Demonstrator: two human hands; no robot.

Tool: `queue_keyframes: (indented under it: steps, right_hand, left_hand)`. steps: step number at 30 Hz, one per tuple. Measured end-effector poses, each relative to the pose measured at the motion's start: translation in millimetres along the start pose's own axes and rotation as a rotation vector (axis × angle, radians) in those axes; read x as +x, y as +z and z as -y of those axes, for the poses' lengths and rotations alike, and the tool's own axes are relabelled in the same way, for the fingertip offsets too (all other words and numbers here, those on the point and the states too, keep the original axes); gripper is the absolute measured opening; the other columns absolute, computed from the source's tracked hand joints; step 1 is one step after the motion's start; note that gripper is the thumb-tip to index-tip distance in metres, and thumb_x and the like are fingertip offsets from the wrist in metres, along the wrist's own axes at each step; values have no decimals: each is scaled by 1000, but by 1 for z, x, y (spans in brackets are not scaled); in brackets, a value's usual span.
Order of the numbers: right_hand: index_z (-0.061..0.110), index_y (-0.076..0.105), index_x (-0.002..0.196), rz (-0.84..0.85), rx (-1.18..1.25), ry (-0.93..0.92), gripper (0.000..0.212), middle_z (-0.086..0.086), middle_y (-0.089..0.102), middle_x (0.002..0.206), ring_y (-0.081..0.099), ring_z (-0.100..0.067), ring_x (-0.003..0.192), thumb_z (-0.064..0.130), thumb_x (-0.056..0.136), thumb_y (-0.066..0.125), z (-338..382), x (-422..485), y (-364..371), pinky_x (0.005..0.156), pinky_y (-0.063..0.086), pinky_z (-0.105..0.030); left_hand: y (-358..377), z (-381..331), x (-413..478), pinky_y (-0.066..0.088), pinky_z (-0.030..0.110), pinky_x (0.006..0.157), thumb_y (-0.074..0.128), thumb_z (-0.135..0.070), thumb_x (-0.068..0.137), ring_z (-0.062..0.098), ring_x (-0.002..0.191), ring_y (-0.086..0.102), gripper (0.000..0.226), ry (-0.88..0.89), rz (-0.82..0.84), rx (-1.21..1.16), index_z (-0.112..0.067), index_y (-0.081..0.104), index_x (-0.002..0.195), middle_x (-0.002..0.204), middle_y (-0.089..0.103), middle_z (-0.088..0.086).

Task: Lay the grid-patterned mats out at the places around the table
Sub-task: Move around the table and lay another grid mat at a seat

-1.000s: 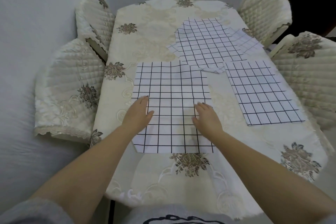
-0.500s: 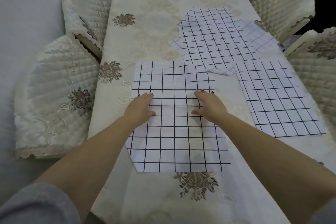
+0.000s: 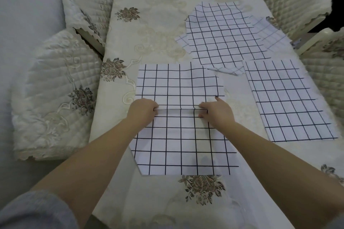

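So from my end: the fingers of both hands are curled in narrow, pinching a raised fold that runs left to right across the middle of the near mat (image 3: 183,121). The left hand (image 3: 142,110) has the fold's left end, knuckles up, and the right hand (image 3: 216,111) has the right end, with the forefinger (image 3: 217,98) sticking out toward the far side, dark nail visible. That mat is white with a black grid, lying flat apart from the pinched ridge, in front of me near the table's near edge, its near left corner cut off at an angle. To the right, well apart from the hands, a second grid mat (image 3: 290,98) lies flat along the table's right edge. Farther back there's a rumpled pile of grid mats (image 3: 223,35), at least two overlapping, with a lighter one poking out on the right; its near corner sits just beside the far right corner of the mat I'm pinching. Everything's on a cream floral tablecloth (image 3: 149,24). Quilted cream chair covers (image 3: 54,89) flank the table, two on the left, two on the right. A grey sleeve (image 3: 33,212) shows at the near left.
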State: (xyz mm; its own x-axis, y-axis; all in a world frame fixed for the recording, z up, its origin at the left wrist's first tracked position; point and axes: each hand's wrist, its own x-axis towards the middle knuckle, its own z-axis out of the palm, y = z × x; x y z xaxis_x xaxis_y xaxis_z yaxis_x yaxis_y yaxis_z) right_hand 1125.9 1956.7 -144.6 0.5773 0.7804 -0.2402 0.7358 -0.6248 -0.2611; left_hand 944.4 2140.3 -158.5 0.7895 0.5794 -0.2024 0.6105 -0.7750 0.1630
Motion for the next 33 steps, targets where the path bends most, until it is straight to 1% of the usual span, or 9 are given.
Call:
queue_keyframes:
  steps: [4, 8, 10, 12, 20, 24, 28, 30, 33]
  right_hand:
    - [9, 67, 107, -22, -17, -25, 27, -10, 73, 96, 53, -34, 118, 22, 95, 47, -3, -7, 4, 104, 26, -19]
    - [15, 72, 101, 8, 22, -68, 25, -5, 74, 88, 50, -27, 127, 25, 96, 49, -7, -19, 1, 92, 46, -32]
    - [18, 73, 102, 26, 70, -91, 22, -3, 74, 90, 63, -26, 107, 24, 94, 53, -9, -25, -5, 83, 50, -33]
    - [17, 73, 102, 33, 109, -102, 20, -3, 75, 92, 67, -22, 91, 23, 93, 56, -9, -31, -11, 79, 52, -32]
    - [15, 75, 95, -31, 191, -85, 15, -1, 74, 94, 65, -19, 90, 23, 87, 65, -7, -39, -42, 78, 50, -28]
    - [18, 71, 105, -60, 186, -121, 24, 2, 72, 105, 63, -16, 102, 30, 84, 69, 10, -38, -72, 87, 49, -28]
    - [23, 67, 116, -87, 202, -263, 38, 7, 69, 116, 61, -11, 108, 39, 81, 71, 50, -38, -98, 95, 47, -29]
    - [24, 69, 111, -109, 232, -308, 34, 7, 71, 111, 64, -10, 103, 41, 82, 70, 69, -38, -107, 94, 49, -31]
    - [22, 75, 93, -141, 236, -336, 23, 1, 75, 88, 66, -16, 88, 42, 83, 67, 88, -39, -118, 80, 53, -36]
  left_hand:
    - [1, 0, -10, 41, 31, 69, 50, -25, 93, 27, 90, 61, 24, 30, -12, 24, -16, 72, 93, 91, 71, 5]
    - [-4, -2, -20, 49, 32, 76, 51, -23, 93, 23, 93, 64, 24, 32, -13, -10, -19, 75, 98, 99, 73, 0]
    - [-9, -1, -25, 50, 33, 77, 53, -24, 93, 21, 95, 63, 24, 46, 12, -7, -20, 75, 100, 102, 73, -3]
    - [-15, -1, -29, 50, 32, 77, 54, -28, 93, 20, 95, 63, 23, 68, 24, -8, -21, 75, 101, 101, 73, -4]
    - [-64, -8, -37, 41, 23, 68, 65, -29, 86, 18, 85, 64, 15, 98, -38, -102, -21, 78, 90, 92, 75, -3]
    - [-105, -21, -35, 41, 22, 63, 67, -31, 84, 11, 74, 61, 14, 144, -45, -116, -23, 78, 86, 83, 74, -6]
    - [-143, -49, -34, 45, 23, 61, 68, -31, 82, 9, 69, 61, 14, 225, -54, -67, -21, 78, 86, 79, 74, -7]
    - [-156, -61, -35, 46, 23, 57, 67, -31, 82, 7, 63, 58, 14, 255, -63, -36, -23, 78, 85, 74, 72, -8]
    - [-172, -69, -37, 47, 26, 57, 66, -34, 81, 12, 64, 57, 16, 275, -86, -2, -24, 77, 84, 71, 71, -5]
